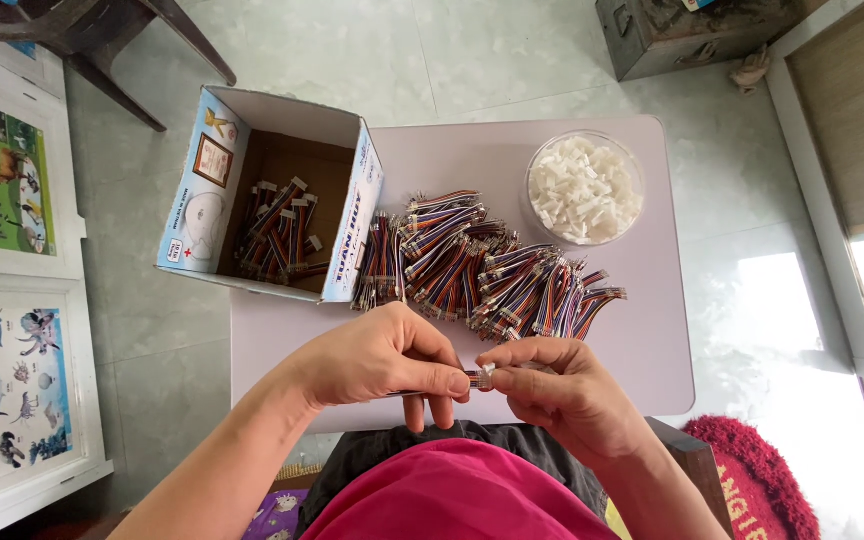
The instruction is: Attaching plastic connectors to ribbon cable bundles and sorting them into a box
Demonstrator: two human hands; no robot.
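Observation:
My left hand [387, 358] pinches a short multicoloured ribbon cable [474, 379] near its end, fingers curled round it. Meeting it from the right, my right hand [552, 385] holds a small white plastic connector [489, 370] at the cable's tip. Both hands hover over the near edge of a small pale lilac table [652, 330]. Just beyond them lies a heap of several bundled multicoloured cables [482, 265].
A round clear bowl of white connectors [584, 188] stands at the table's far right. An open cardboard box [277, 195] with more cables sits at the far left, overhanging the edge. Animal posters [2, 290] lie left, a metal case [692, 35] far right, a red mat [752, 480] near right.

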